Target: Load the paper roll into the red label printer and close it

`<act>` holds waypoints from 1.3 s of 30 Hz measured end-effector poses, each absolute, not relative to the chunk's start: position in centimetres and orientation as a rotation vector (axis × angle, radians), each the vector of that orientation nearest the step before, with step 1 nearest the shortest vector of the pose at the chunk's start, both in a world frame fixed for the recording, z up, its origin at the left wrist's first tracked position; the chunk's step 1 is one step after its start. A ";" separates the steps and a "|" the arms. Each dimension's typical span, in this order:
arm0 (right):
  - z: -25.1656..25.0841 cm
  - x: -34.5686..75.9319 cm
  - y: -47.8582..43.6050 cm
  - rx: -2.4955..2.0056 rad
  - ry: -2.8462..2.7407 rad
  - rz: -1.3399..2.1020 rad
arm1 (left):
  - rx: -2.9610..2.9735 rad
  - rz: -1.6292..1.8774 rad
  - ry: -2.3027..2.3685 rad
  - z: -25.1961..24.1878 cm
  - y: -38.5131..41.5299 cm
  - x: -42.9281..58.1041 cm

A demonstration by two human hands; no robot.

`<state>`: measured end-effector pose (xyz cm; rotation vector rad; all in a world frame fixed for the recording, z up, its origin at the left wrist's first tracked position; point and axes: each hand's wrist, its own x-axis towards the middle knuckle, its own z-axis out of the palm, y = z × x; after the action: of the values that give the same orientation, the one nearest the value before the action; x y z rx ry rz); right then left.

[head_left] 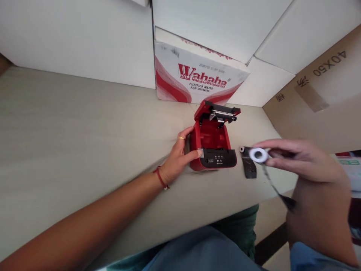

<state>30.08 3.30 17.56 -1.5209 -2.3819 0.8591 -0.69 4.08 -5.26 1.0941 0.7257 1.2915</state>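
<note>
A small red and black receipt printer [213, 160] stands on the table with its lid [218, 113] raised, showing a bare red compartment. My left hand [180, 154] grips its left side, thumb on the front edge and fingers around the side wall. To the right of the printer, my right hand [299, 160] pinches a small paper roll [258, 155] in the air, its round end and core facing me. A dark, slightly blurred strip [272, 180] trails down from this roll. Beneath and beside it, another small roll with a black tail [249, 167] lies on the table.
Behind the printer stands a white and red Wahaha water carton [200, 77] against white panels. A large brown cardboard box [318, 94] borders the table's right side. The table [84, 143] stretches away to the left, its front edge close to my body.
</note>
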 end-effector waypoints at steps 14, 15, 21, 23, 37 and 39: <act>7.9 19.7 8.8 -1.395 -2.656 0.358 | 1.142 1.287 0.700 -5.7 4.2 -1.0; 7.9 20.1 8.4 -1.328 -2.628 0.352 | 1.147 1.287 0.704 -5.7 4.2 -1.0; 7.7 22.3 1.3 -1.048 -2.489 0.225 | 1.170 1.300 0.731 -5.9 4.2 -0.8; 6.8 22.9 -1.2 -1.032 -2.455 0.149 | 1.181 1.308 0.731 -5.9 4.2 -0.8; 3.6 22.5 -4.4 -1.041 -2.352 0.014 | 1.480 1.503 1.004 -4.1 2.4 -0.9; 3.6 22.4 -4.3 -1.052 -2.332 0.045 | 1.721 1.604 1.057 -3.1 1.9 -0.9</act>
<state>22.44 -4.34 3.57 -1.0524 -2.3323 0.0447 -0.93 1.89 -3.05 1.7211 1.0573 1.6038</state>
